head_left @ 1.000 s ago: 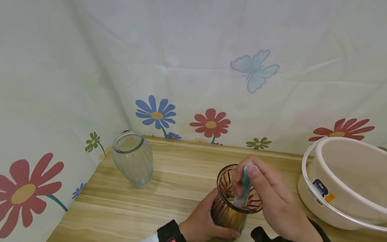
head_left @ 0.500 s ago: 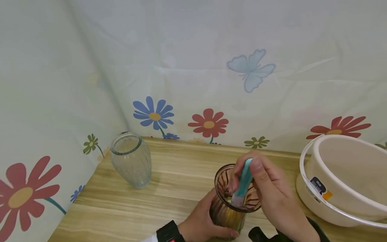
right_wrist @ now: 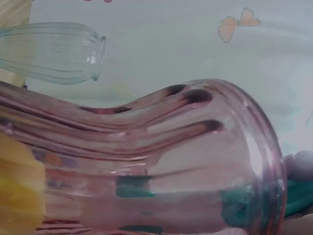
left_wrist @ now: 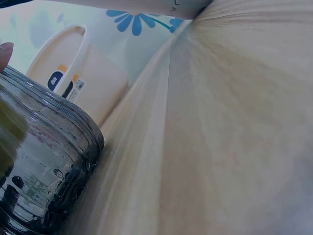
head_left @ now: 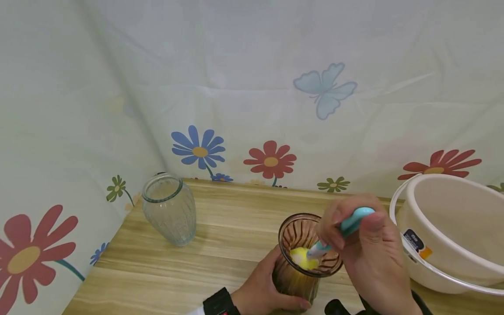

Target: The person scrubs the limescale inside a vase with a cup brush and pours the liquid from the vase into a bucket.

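In the head view a brown-tinted ribbed glass vase [head_left: 291, 282] leans in my left hand [head_left: 261, 284], whose fingers and thumb wrap its lower body. My right hand [head_left: 370, 249] grips the teal handle of a sponge bottle brush [head_left: 356, 221] beside the vase's mouth. The brush's yellow sponge head [head_left: 303, 258] shows inside, below the rim. Through the glass in the right wrist view, the sponge [right_wrist: 19, 186] is a yellow mass at the left. Droplets and dark ridges mark the vase's base [left_wrist: 63, 171] in the left wrist view.
A clear ribbed glass vase [head_left: 171, 214] stands at the back left of the wooden table [head_left: 232, 218]. To the right is a cream bucket [head_left: 425, 236] with its handle hanging down the near side. A flower-printed cloth [head_left: 236, 78] hangs behind the table.
My right hand has moved right, and the brush handle now slants to the right. The yellow sponge head has come into view within the vase's mouth. My left hand keeps its hold.
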Demonstrator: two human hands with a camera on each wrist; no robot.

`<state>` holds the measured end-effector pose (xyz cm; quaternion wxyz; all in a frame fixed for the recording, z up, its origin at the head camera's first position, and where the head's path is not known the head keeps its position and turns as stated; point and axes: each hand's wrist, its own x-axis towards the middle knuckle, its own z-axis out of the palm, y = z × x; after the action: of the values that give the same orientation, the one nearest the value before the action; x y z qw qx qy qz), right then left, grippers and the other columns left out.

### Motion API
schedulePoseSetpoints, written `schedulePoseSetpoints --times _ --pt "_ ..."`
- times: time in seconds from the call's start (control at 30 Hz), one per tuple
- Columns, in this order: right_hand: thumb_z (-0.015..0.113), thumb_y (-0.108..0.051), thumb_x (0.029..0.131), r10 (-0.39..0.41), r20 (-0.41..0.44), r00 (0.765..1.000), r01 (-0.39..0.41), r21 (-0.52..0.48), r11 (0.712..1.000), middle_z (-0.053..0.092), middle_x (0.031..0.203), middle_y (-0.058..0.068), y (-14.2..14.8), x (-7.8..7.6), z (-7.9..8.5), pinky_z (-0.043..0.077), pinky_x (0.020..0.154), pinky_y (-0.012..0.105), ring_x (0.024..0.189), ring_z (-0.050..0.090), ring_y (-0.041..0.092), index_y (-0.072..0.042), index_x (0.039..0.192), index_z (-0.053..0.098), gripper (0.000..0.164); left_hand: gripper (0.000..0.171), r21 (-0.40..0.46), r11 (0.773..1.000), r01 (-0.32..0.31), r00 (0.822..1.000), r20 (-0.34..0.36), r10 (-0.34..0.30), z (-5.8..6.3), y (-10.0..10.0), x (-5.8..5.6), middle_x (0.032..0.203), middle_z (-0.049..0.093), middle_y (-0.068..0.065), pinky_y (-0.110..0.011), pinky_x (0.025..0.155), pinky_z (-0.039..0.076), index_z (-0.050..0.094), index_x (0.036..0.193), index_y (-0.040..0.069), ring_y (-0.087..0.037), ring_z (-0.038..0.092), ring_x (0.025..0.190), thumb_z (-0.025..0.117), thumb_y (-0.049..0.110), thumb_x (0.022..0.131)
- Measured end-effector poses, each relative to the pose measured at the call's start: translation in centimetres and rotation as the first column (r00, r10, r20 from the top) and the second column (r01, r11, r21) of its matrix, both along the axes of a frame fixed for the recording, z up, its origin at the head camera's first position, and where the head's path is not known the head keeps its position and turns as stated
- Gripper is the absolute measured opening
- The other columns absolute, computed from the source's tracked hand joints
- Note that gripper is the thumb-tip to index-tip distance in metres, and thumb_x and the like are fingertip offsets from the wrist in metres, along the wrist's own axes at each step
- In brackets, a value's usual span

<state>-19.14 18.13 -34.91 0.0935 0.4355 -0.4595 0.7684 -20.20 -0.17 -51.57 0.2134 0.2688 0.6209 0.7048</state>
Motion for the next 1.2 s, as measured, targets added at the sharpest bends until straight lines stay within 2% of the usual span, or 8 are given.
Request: schedulePoseSetpoints --times 0.2,0.47,0.6,0.67,0.77,0.9,1.0,1.2 --pt "0.014 -0.020 0.114 0.016 -0.043 0.999 -0.018 -0.039 0.999 0.041 0.082 0.010 0.0 -0.2 0.0 0.034 0.060 0.035 0.071 0.041 0.022 0.013 0.114 0.047 0.047 0.093 -0.022 1.000 -0.015 1.000 0.000 0.015 0.1 -0.1 0.1 0.152 0.053 0.009 -0.027 0.114 0.044 0.034 0.157 0.037 -0.014 0.055 0.135 0.089 0.033 0.083" --pt "0.012 -0.008 0.113 -0.079 -0.001 0.997 0.078 0.150 0.986 0.040 0.085 0.007 -0.5 0.2 -0.2 0.031 0.054 0.034 0.068 0.039 0.019 0.007 0.114 0.051 0.042 0.092 -0.010 1.000 -0.020 0.999 -0.035 0.020 0.2 -0.1 0.1 0.152 0.053 0.008 -0.027 0.114 0.044 0.033 0.157 0.037 -0.014 0.054 0.136 0.089 0.037 0.083" --pt "0.012 0.000 0.111 -0.145 0.019 0.989 0.137 0.226 0.964 0.043 0.085 0.007 -0.6 0.6 0.0 0.039 0.055 0.036 0.070 0.042 0.020 0.006 0.111 0.052 0.041 0.093 -0.014 1.000 -0.003 1.000 -0.016 0.003 0.1 -0.1 0.1 0.154 0.050 0.009 -0.028 0.116 0.042 0.032 0.158 0.038 -0.014 0.052 0.138 0.088 0.040 0.084" --pt "0.012 0.003 0.111 -0.179 0.035 0.983 0.162 0.284 0.945 0.045 0.084 0.007 -0.7 0.9 0.4 0.045 0.056 0.036 0.071 0.045 0.020 0.004 0.110 0.052 0.041 0.093 -0.015 1.000 -0.001 0.999 -0.034 0.000 0.1 -0.1 0.0 0.154 0.050 0.009 -0.029 0.116 0.043 0.032 0.158 0.037 -0.014 0.053 0.138 0.088 0.039 0.084" --pt "0.015 0.004 0.111 -0.259 0.045 0.965 0.219 0.410 0.886 0.048 0.081 0.005 -0.7 1.4 1.0 0.050 0.059 0.036 0.072 0.049 0.020 -0.003 0.107 0.054 0.040 0.093 -0.012 1.000 -0.005 0.997 -0.083 0.004 0.1 0.0 -0.1 0.153 0.051 0.007 -0.030 0.115 0.044 0.032 0.158 0.035 -0.015 0.055 0.137 0.088 0.035 0.084" --pt "0.022 0.000 0.112 -0.365 0.002 0.931 0.292 0.593 0.750 0.053 0.079 -0.002 -0.9 2.0 2.0 0.051 0.065 0.034 0.072 0.055 0.016 -0.014 0.103 0.055 0.038 0.093 -0.014 1.000 -0.015 0.991 -0.130 0.013 0.1 0.1 -0.1 0.152 0.052 0.007 -0.031 0.115 0.045 0.032 0.157 0.034 -0.018 0.055 0.136 0.089 0.025 0.084" --pt "0.025 -0.001 0.112 -0.370 -0.023 0.929 0.295 0.650 0.700 0.056 0.080 -0.004 -1.0 2.1 2.3 0.051 0.068 0.032 0.073 0.057 0.014 -0.018 0.100 0.054 0.037 0.094 -0.021 1.000 -0.020 0.989 -0.145 0.017 0.1 0.1 -0.1 0.152 0.052 0.007 -0.031 0.116 0.044 0.032 0.157 0.034 -0.018 0.055 0.137 0.089 0.022 0.083" --pt "0.024 -0.002 0.113 -0.345 0.007 0.939 0.258 0.650 0.715 0.055 0.080 -0.003 -1.1 2.1 2.3 0.052 0.067 0.033 0.073 0.056 0.015 -0.018 0.100 0.054 0.036 0.092 -0.029 0.999 -0.025 0.991 -0.132 0.021 -0.1 0.0 0.0 0.152 0.052 0.008 -0.031 0.116 0.044 0.033 0.157 0.034 -0.014 0.055 0.136 0.089 0.032 0.084"
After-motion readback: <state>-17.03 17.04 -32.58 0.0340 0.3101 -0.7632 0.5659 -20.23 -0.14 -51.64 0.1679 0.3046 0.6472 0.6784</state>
